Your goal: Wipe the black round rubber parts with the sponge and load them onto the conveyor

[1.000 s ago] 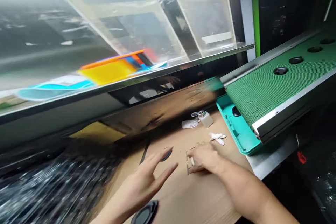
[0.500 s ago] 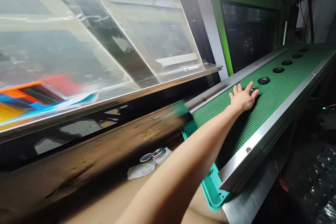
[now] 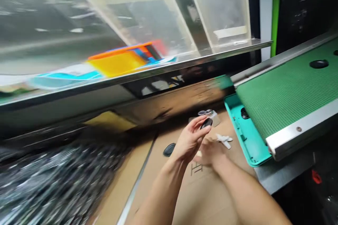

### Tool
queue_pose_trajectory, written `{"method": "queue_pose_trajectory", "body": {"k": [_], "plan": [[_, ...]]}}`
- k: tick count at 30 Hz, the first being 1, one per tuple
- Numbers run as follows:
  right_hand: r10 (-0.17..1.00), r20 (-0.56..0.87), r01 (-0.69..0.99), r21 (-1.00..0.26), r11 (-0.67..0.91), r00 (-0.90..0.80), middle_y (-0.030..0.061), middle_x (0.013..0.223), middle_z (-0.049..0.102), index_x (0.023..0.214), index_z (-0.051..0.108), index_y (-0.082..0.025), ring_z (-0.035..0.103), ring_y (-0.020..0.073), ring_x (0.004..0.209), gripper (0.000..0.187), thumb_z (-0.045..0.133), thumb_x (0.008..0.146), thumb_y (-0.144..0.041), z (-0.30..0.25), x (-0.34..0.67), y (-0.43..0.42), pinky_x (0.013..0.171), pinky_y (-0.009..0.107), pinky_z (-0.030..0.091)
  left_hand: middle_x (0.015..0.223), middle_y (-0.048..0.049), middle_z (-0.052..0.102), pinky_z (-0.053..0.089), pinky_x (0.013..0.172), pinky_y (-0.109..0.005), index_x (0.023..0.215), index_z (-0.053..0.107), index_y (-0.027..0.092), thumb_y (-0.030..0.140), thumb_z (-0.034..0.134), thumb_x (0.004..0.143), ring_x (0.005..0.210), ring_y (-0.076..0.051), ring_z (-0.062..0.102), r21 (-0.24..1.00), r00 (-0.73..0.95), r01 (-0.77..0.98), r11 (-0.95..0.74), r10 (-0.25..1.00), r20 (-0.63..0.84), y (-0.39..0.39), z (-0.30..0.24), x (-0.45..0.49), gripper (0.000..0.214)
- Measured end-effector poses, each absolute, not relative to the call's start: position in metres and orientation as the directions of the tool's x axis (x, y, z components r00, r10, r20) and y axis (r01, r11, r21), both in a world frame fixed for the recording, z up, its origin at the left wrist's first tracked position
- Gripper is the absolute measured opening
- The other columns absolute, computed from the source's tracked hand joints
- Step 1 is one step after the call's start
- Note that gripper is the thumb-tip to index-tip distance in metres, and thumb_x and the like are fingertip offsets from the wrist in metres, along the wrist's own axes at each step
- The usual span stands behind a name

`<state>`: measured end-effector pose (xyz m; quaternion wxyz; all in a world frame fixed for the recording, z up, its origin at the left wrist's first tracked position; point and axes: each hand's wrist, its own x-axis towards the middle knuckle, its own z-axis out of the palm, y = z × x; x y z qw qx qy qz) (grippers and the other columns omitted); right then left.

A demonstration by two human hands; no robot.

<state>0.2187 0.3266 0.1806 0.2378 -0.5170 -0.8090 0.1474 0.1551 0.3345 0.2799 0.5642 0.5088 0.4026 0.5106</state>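
Observation:
My left hand [image 3: 188, 139] is closed, pinching a small black round disc [image 3: 206, 123] between thumb and fingers above the cardboard surface. Just below and to the right of it is my right hand [image 3: 210, 152], low over the cardboard; motion smears its fingers, so I cannot tell whether it holds anything. On the cardboard to the left lies a dark oval piece [image 3: 169, 149]. Some white strips [image 3: 224, 140] lie crossed beside my right hand. Behind my hands sits a small round metal tin [image 3: 209, 112] with a lid.
At right, a green conveyor belt [image 3: 287, 91] carries black discs [image 3: 319, 64]. A teal tray [image 3: 244, 144] sits under its end, with a dark round piece [image 3: 245, 113] inside. Bagged clear pieces [image 3: 47, 179] fill the lower left. An orange-and-yellow bin [image 3: 118, 64] stands on the shelf above.
My left hand has moved from the conveyor belt back over the cardboard, now with a black disc in it. My right hand has come into view. The view has swung left.

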Motion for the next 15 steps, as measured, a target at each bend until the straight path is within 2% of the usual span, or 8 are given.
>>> {"method": "queue_pose_trajectory", "body": {"k": [2, 4, 7, 11, 13, 15], "plan": [[0.917, 0.200, 0.801, -0.447, 0.398, -0.345, 0.0109, 0.107, 0.066, 0.108, 0.066, -0.018, 0.059, 0.0281, 0.104, 0.035, 0.065, 0.089, -0.047, 0.178, 0.212, 0.325, 0.084, 0.041, 0.050, 0.120, -0.0066, 0.066, 0.044, 0.104, -0.031, 0.117, 0.064, 0.021, 0.023, 0.093, 0.055, 0.120, -0.021, 0.059, 0.979, 0.018, -0.203, -0.006, 1.000, 0.010, 0.322, 0.249, 0.101, 0.068], [0.921, 0.224, 0.823, -0.418, 0.386, -0.319, 0.0101, 0.105, 0.066, 0.105, 0.066, -0.020, 0.058, 0.0277, 0.104, 0.031, 0.063, 0.089, -0.046, 0.178, 0.211, 0.323, 0.083, 0.039, 0.048, 0.121, -0.0058, 0.065, 0.043, 0.105, -0.032, 0.119, 0.061, 0.022, 0.022, 0.093, 0.054, 0.122, -0.021, 0.058, 0.975, -0.041, -0.221, -0.003, 0.999, -0.006, 0.317, 0.225, 0.067, 0.073], [0.900, 0.259, 0.818, -0.384, 0.428, -0.349, 0.0094, 0.106, 0.065, 0.107, 0.066, -0.021, 0.057, 0.0268, 0.105, 0.033, 0.065, 0.086, -0.047, 0.182, 0.217, 0.319, 0.087, 0.038, 0.045, 0.131, -0.0093, 0.061, 0.043, 0.106, -0.034, 0.118, 0.060, 0.021, 0.024, 0.090, 0.056, 0.126, -0.024, 0.056, 0.972, -0.062, -0.236, -0.016, 0.998, 0.001, 0.321, 0.198, 0.043, 0.069], [0.857, 0.251, 0.793, -0.329, 0.512, -0.450, 0.0076, 0.106, 0.066, 0.111, 0.067, -0.024, 0.058, 0.0247, 0.102, 0.030, 0.067, 0.081, -0.028, 0.187, 0.226, 0.318, 0.090, 0.037, 0.044, 0.136, -0.0153, 0.058, 0.044, 0.106, -0.039, 0.121, 0.056, 0.020, 0.023, 0.081, 0.065, 0.130, -0.028, 0.054, 0.978, -0.063, -0.197, -0.072, 0.996, 0.061, 0.327, 0.178, 0.031, 0.062], [0.864, 0.329, 0.785, -0.379, 0.490, -0.381, 0.0082, 0.108, 0.066, 0.112, 0.066, -0.023, 0.058, 0.0246, 0.104, 0.030, 0.064, 0.083, -0.024, 0.186, 0.227, 0.323, 0.093, 0.037, 0.045, 0.140, -0.0158, 0.056, 0.044, 0.106, -0.039, 0.131, 0.051, 0.023, 0.019, 0.077, 0.068, 0.131, -0.026, 0.054, 0.980, -0.075, -0.145, -0.133, 0.989, 0.124, 0.325, 0.173, 0.029, 0.069], [0.860, 0.439, 0.736, -0.487, 0.470, -0.259, 0.0090, 0.112, 0.066, 0.115, 0.065, -0.022, 0.058, 0.0246, 0.108, 0.032, 0.065, 0.084, -0.027, 0.186, 0.224, 0.328, 0.096, 0.038, 0.045, 0.140, -0.0153, 0.056, 0.046, 0.102, -0.039, 0.141, 0.042, 0.027, 0.015, 0.077, 0.068, 0.125, -0.024, 0.058, 0.982, -0.099, -0.136, -0.134, 0.988, 0.121, 0.323, 0.171, 0.030, 0.082]]}}
